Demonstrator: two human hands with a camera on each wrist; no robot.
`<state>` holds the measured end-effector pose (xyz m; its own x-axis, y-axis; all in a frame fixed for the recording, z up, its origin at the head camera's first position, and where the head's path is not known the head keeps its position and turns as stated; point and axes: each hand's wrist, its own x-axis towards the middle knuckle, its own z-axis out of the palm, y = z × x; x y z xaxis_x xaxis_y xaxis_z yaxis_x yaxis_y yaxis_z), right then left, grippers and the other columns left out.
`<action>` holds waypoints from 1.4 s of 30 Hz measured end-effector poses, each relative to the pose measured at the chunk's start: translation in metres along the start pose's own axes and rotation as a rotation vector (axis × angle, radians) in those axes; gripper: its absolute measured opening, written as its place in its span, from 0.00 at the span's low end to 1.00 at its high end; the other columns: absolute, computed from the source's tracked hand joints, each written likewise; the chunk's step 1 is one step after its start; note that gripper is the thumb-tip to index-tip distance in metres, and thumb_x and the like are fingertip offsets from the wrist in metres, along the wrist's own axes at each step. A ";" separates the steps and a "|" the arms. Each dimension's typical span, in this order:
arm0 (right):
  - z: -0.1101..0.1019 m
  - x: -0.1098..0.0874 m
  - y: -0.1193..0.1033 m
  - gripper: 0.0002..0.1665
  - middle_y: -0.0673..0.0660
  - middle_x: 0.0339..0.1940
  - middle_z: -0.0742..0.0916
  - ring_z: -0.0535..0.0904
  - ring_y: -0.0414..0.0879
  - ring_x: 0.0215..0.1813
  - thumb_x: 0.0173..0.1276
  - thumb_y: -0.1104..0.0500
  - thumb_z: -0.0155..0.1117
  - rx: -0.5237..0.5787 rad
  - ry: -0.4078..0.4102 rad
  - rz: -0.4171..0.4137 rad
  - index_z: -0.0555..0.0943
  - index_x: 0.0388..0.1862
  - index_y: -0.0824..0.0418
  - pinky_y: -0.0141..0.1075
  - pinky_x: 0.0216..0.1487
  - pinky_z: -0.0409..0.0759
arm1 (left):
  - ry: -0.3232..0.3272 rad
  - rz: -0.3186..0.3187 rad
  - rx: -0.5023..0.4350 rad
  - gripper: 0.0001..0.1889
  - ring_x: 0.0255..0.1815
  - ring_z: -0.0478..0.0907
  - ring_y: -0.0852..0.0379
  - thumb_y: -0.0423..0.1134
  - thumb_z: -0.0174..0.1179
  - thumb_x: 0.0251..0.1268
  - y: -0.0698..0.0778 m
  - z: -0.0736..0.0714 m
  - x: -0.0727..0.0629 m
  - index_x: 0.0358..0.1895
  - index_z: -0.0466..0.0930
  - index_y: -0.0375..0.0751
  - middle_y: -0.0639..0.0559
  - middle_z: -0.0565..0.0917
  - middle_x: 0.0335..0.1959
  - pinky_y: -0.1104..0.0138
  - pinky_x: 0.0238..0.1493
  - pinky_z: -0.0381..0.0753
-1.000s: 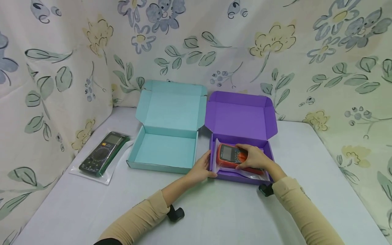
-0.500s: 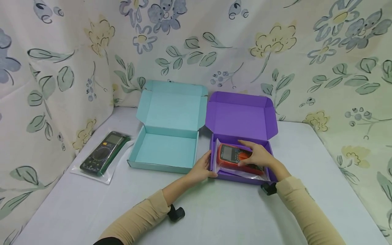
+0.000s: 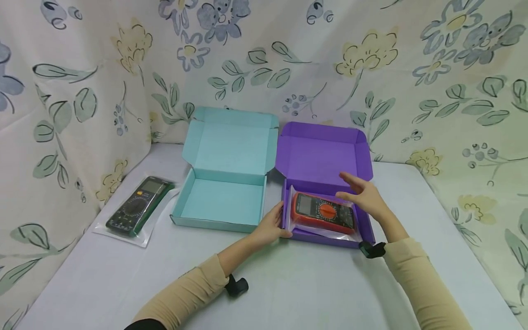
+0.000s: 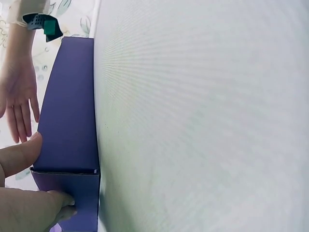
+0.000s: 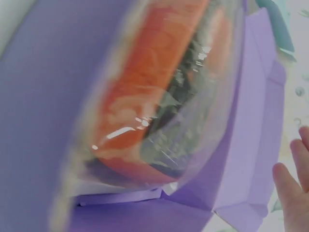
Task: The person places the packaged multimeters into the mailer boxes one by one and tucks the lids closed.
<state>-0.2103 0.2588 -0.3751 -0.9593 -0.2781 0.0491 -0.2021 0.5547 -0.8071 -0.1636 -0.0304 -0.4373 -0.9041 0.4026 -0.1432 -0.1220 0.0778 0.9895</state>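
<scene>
A red multimeter (image 3: 327, 211) in a clear plastic bag lies inside the purple box (image 3: 323, 158), its orange dial facing up. My left hand (image 3: 267, 229) holds that box at its near left corner; in the left wrist view the thumb (image 4: 24, 155) is at the front wall and the fingers are against the side. Over the right part of the box hovers my right hand (image 3: 365, 197), fingers extended, apart from the multimeter. The right wrist view shows the bagged multimeter (image 5: 154, 92) close up, with a few fingertips at the right edge.
An open light-blue box (image 3: 228, 201) stands left of the purple one, its lid (image 3: 233, 146) raised. Further left, a black and green multimeter (image 3: 142, 204) lies bagged on the white table (image 3: 288, 288). Floral fabric (image 3: 247, 50) hangs behind.
My right hand has let go of the red multimeter and moved up and to the right, with its fingers spread. The multimeter stays in the box. My left hand keeps its place.
</scene>
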 end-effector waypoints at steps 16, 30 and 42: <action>-0.019 -0.006 0.005 0.45 0.64 0.78 0.56 0.51 0.61 0.76 0.73 0.54 0.60 0.200 0.266 0.125 0.48 0.79 0.63 0.47 0.74 0.54 | -0.005 0.006 0.005 0.50 0.76 0.46 0.39 0.15 0.61 0.51 0.000 0.000 0.001 0.76 0.41 0.30 0.33 0.47 0.77 0.55 0.73 0.51; -0.024 -0.009 0.014 0.44 0.63 0.79 0.47 0.42 0.51 0.78 0.77 0.47 0.48 0.592 0.399 0.300 0.42 0.78 0.68 0.39 0.75 0.47 | -0.032 -0.027 0.033 0.51 0.76 0.45 0.38 0.18 0.64 0.52 0.017 -0.011 -0.001 0.76 0.39 0.29 0.32 0.45 0.77 0.55 0.74 0.50; -0.020 -0.003 0.010 0.42 0.65 0.77 0.43 0.36 0.54 0.77 0.78 0.44 0.35 0.705 0.303 0.440 0.33 0.77 0.64 0.40 0.76 0.41 | -0.013 -0.067 -0.054 0.45 0.77 0.44 0.43 0.22 0.59 0.61 0.047 -0.025 0.023 0.76 0.39 0.28 0.36 0.45 0.78 0.56 0.75 0.48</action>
<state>-0.2131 0.2812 -0.3716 -0.9528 0.1223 -0.2779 0.2700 -0.0775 -0.9597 -0.2001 -0.0402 -0.3932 -0.8877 0.4101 -0.2092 -0.2046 0.0555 0.9773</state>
